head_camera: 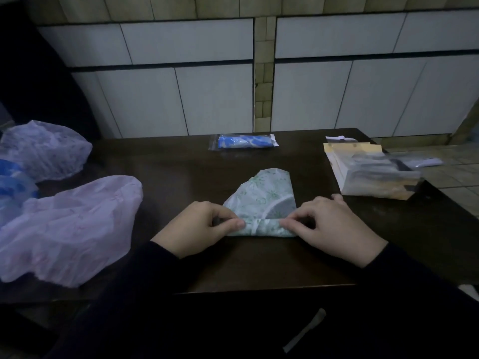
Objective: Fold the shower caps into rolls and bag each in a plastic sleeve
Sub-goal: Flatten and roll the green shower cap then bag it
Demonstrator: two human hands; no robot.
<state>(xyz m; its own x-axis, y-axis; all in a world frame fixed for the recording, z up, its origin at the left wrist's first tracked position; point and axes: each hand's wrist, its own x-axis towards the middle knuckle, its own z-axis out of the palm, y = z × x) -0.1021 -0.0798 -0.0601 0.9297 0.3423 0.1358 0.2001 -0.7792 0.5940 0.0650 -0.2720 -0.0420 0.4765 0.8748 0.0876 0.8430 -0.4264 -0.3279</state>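
Note:
A green-patterned shower cap (264, 193) lies folded on the dark table (181, 172), its near edge turned over into a narrow roll. My left hand (199, 226) pinches the roll's left end. My right hand (329, 224) pinches its right end. A blue shower cap rolled inside a clear plastic sleeve (243, 142) rests at the table's far edge. A stack of empty plastic sleeves (368, 174) sits at the right.
Loose shower caps are piled at the left: a pink one (70, 229) nearest, a purple one (46, 149) behind it, a blue one (13, 182) between them. A tiled wall stands behind the table. The table's front edge (259, 290) is close to me.

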